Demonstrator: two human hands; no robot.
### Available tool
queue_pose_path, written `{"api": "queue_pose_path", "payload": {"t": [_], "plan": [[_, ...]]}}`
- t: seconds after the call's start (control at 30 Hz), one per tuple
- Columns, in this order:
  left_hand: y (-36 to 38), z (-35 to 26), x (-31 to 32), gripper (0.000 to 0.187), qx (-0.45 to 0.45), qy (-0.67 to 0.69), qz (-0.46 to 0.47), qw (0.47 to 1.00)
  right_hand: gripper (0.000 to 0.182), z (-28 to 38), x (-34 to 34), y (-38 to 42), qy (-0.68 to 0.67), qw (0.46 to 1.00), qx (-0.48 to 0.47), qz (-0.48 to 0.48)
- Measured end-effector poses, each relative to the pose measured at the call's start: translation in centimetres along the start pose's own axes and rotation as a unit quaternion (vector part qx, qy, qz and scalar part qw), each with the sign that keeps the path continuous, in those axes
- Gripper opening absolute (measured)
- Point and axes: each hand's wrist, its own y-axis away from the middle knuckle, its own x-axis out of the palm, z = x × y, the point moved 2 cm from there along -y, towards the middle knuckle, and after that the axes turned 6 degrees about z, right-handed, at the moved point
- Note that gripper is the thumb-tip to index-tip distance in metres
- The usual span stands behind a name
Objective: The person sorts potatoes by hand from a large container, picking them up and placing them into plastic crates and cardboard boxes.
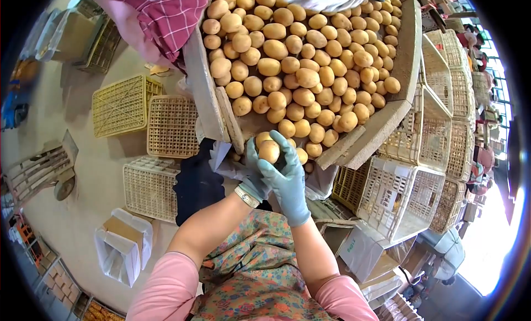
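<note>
My left hand (255,174), in a light blue-green glove with a pale band at the wrist, curls around a yellow-brown potato (269,152). My right hand (289,180), gloved alike, closes on the same potato from the other side, its fingers curved over and its thumb below. The two hands meet at the near, narrow mouth of a wooden sorting bin. Right behind the held potato, another potato (262,138) shows between the hands. Many loose potatoes (307,77) fill the bin beyond my fingertips.
Raised wooden boards (381,124) edge the bin. Plastic crates (401,196) are stacked at the right, and more crates (171,124) lie on the floor at the left. A lined carton (124,241) stands lower left. Across the bin is a person in a checked garment (171,19).
</note>
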Motion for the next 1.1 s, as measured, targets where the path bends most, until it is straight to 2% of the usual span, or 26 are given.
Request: {"api": "queue_pose_path", "payload": {"t": [0.07, 0.1, 0.13, 0.17, 0.2, 0.27, 0.3, 0.33, 0.37, 0.4, 0.43, 0.5, 0.53, 0.57, 0.6, 0.67, 0.7, 0.73, 0.8, 0.83, 0.87, 0.97, 1.0, 1.07, 1.1], "plan": [[-0.4, -0.2, -2.0, 0.035, 0.004, 0.006, 0.048, 0.999, 0.062, -0.4, -0.2, 0.3, -0.1, 0.993, 0.056, 0.04], [-0.7, -0.2, -3.1, 0.035, 0.01, 0.016, 0.1, 0.995, 0.058, -0.3, -0.3, 0.6, -0.209, 0.971, 0.108, 0.042], [-0.7, -0.2, -2.7, 0.035, 0.011, 0.023, 0.126, 0.992, 0.048, 0.3, 0.0, 1.0, -0.337, 0.933, 0.11, 0.054], [-0.6, -0.1, -2.3, 0.036, 0.014, 0.025, 0.135, 0.99, 0.041, 0.1, -0.6, 1.2, -0.385, 0.913, 0.127, 0.04], [-0.4, -0.1, -2.3, 0.044, -0.003, 0.008, 0.07, 0.997, 0.035, -0.4, -1.1, 1.3, -0.434, 0.889, 0.144, 0.027], [0.8, -0.2, 2.1, 0.067, -0.042, -0.017, -0.059, 0.997, 0.027, 0.1, -2.9, 1.1, -0.318, 0.939, 0.108, 0.072], [1.0, -0.3, 1.4, 0.072, -0.067, -0.001, -0.027, 0.997, 0.027, 1.4, -3.7, 1.3, -0.161, 0.98, 0.113, 0.014], [0.8, -0.3, 0.8, 0.078, -0.09, 0.015, 0.006, 0.996, 0.022, 2.2, -4.1, 0.9, -0.136, 0.98, 0.139, -0.037], [0.5, -0.2, 0.6, 0.078, -0.092, 0.015, 0.007, 0.996, 0.019, 2.6, -4.9, 0.3, -0.068, 0.989, 0.123, -0.045], [0.1, -0.3, 0.3, 0.081, -0.066, -0.002, -0.019, 0.998, 0.018, 3.1, -5.8, -0.3, -0.001, 0.993, 0.107, -0.05], [0.1, -0.3, 0.3, 0.082, -0.051, -0.009, -0.032, 0.998, 0.019, 3.6, -6.8, -1.0, 0.011, 0.994, 0.094, -0.052], [0.2, -0.1, 0.7, 0.085, -0.039, -0.027, -0.051, 0.998, 0.035, 4.4, -7.9, -2.4, 0.134, 0.987, 0.033, -0.082], [0.3, -0.2, 1.1, 0.086, -0.038, -0.037, -0.055, 0.997, 0.043, 4.4, -8.0, -3.2, 0.183, 0.979, 0.004, -0.092], [0.2, 0.0, 1.5, 0.086, -0.028, -0.036, -0.047, 0.998, 0.05, 3.6, -7.6, -3.9, 0.324, 0.938, -0.053, -0.106], [0.4, 0.0, 1.8, 0.086, -0.024, -0.061, -0.045, 0.997, 0.058, 2.8, -7.2, -4.6, 0.46, 0.871, -0.104, -0.14], [0.2, -0.1, 1.8, 0.084, -0.026, -0.052, -0.084, 0.995, 0.058, 2.6, -4.3, -3.9, 0.614, 0.784, -0.043, -0.077], [0.4, -0.1, 1.5, 0.083, -0.037, -0.036, -0.085, 0.995, 0.054, 3.1, -3.4, -3.3, 0.61, 0.791, 0.0, -0.048], [0.2, -0.3, 1.7, 0.083, -0.027, -0.039, -0.083, 0.995, 0.049, 2.9, -3.8, -3.0, 0.576, 0.817, -0.032, 0.005], [0.0, 0.2, 2.4, 0.084, -0.031, 0.037, -0.014, 0.999, 0.048, 3.5, -2.8, -2.1, 0.585, 0.803, -0.104, -0.04], [-0.1, 0.2, 2.6, 0.083, -0.006, 0.006, -0.021, 1.0, 0.046, 4.1, -2.1, -2.0, 0.605, 0.788, -0.107, -0.044], [0.1, 0.3, 2.2, 0.083, 0.002, 0.006, -0.027, 1.0, 0.045, 3.5, -2.6, -1.8, 0.605, 0.792, -0.082, -0.005], [-0.4, 0.0, 0.2, 0.077, -0.059, 0.059, -0.052, 0.995, 0.036, 3.4, -3.3, -2.0, 0.609, 0.788, -0.087, 0.023], [-0.4, 0.6, -0.1, 0.084, -0.005, -0.021, -0.027, 0.999, 0.032, 3.5, -2.9, -2.4, 0.586, 0.798, -0.139, 0.004], [-0.6, 0.5, -0.5, 0.082, 0.01, -0.053, 0.008, 0.999, 0.033, 4.0, -1.2, -3.7, 0.576, 0.787, -0.224, 0.004], [-0.8, 0.6, -0.9, 0.081, 0.005, -0.045, 0.014, 0.999, 0.038, 4.2, 0.2, -4.7, 0.586, 0.777, -0.228, 0.008]]}}
